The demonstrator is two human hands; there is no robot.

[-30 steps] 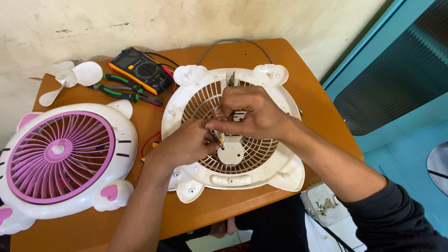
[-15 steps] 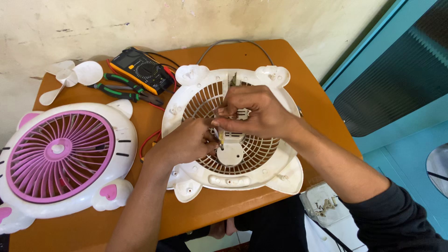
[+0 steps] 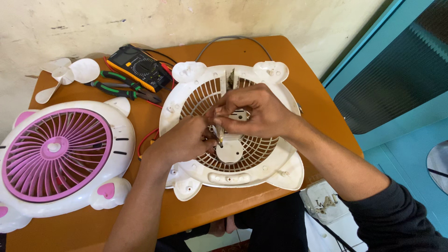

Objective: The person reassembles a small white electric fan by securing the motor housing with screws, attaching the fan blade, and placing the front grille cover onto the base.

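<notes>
I saw the left hand and the right hand meeting over the centre of the white fan housing, which lay flat on the orange desk. The fingers of both hands were closed around a small metal part, perhaps a tool tip; I could not tell. A pink fan grille, pliers and a multimeter lay to the left.
</notes>
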